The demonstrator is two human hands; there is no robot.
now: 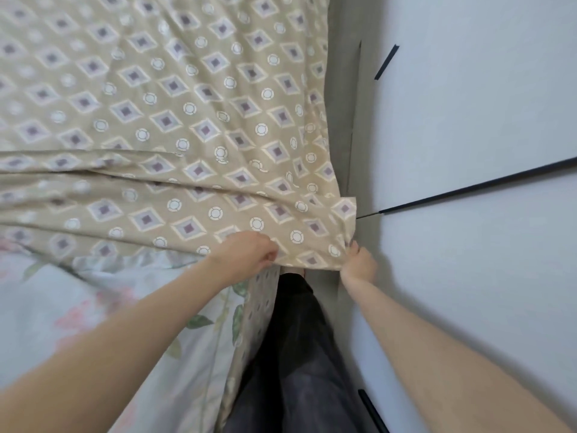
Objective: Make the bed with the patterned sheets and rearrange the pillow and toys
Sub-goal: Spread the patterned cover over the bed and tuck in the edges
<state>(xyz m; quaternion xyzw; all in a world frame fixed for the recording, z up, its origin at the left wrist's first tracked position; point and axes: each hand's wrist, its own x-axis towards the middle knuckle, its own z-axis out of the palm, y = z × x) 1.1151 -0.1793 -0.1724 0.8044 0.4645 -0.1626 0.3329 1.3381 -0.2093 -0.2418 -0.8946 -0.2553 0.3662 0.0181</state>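
The patterned sheet [175,120] is held at its near edge by both of our hands. Our left hand [246,254] has its fingers curled round the edge, and the cloth bunches up under the knuckles. Our right hand [359,264] pinches the corner of the sheet, just beside the white wall [468,104]. The cloth crumples into little folds where we hold it. The two hands are near each other, with a short bit of the edge between them.

From our hands the sheet spreads away over the bed [262,307]. It is tan, with little diamonds and white rings all over it. Long folds run across it from the left side toward our hands.

Closer to us, under the edge of the sheet, lies a pale bed cover [62,292] with pink flowers and green leaves. The side of the bed has a dotted pattern and drops down just below our left hand. Between the bed and the wall we see our dark trousers [296,339] in a narrow gap. The wall has a thin black line [468,187] running across it, and a short black strip [387,62] sits higher up.
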